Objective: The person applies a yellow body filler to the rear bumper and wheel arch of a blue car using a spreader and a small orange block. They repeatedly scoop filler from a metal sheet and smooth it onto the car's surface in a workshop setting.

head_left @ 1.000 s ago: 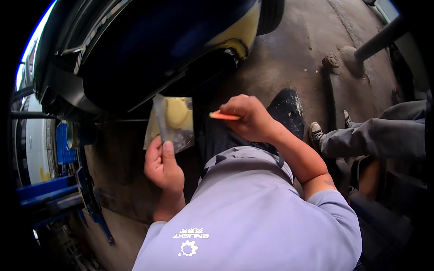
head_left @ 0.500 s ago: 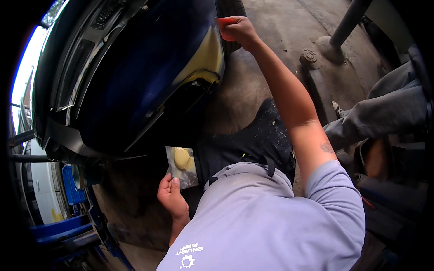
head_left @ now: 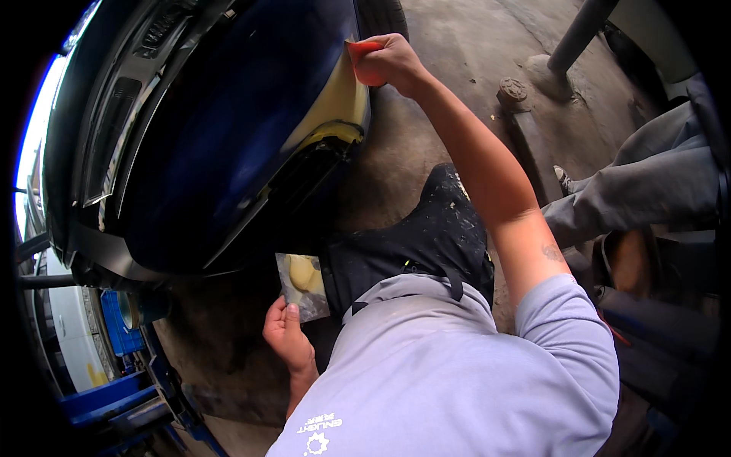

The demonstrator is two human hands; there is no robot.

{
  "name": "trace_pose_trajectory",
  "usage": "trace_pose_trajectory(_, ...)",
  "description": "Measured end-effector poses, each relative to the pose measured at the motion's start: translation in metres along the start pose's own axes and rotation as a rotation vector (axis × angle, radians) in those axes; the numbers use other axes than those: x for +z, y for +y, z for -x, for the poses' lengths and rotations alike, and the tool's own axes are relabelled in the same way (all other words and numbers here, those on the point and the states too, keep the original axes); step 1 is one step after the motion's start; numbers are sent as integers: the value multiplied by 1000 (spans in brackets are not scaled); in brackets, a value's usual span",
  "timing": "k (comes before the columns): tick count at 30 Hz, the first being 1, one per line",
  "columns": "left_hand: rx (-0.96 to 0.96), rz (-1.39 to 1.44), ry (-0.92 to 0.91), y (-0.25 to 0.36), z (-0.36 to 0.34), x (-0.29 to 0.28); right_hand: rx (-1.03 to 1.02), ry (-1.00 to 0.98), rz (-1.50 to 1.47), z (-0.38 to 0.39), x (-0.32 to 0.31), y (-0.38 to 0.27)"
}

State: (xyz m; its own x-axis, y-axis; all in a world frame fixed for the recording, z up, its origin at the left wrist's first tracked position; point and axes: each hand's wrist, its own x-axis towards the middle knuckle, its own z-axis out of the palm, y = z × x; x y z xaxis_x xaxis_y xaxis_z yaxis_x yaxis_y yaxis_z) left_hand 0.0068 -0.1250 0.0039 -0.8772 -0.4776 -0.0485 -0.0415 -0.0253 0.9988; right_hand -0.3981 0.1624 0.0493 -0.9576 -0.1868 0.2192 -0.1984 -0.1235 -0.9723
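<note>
Stretched out ahead, my right hand (head_left: 394,62) is closed on an orange-red putty spreader (head_left: 367,62). The spreader's edge meets the corner of a dark blue car bumper (head_left: 236,114), at the top of a pale yellow patch of filler (head_left: 329,103). Below that patch is a dark opening with a yellow-smeared rim (head_left: 335,133). Low on the left, my left hand (head_left: 289,335) grips a small flat mixing board (head_left: 314,306) between thumb and fingers. A mound of pale yellow putty (head_left: 303,273) sits on the board.
A car tyre (head_left: 383,21) stands just past the bumper corner. At right are another person's grey trouser legs (head_left: 640,186), a dark post (head_left: 582,34) and a round metal cap (head_left: 513,91). A blue crate (head_left: 122,320) and blue metal frame (head_left: 114,400) lie at left.
My right hand and the spreader have moved slightly left and down along the bumper corner. The left hand still holds the board, and the whole view has shifted a little.
</note>
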Motion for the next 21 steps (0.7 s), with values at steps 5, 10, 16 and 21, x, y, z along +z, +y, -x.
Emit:
trace_pose_trajectory(5,7,-3,-23,4,-14,8,-28,72,-15,40,33,-7)
trace_pose_trajectory(10,-16,2,-15,0,-23,3,-91,169,57,85,77,-23)
trace_pose_trajectory(16,-47,23,8,-8,-24,-7,-228,263,275,115,130,-25)
trace_pose_trajectory(21,-36,6,45,-17,-19,-18,-392,339,532,131,163,-22)
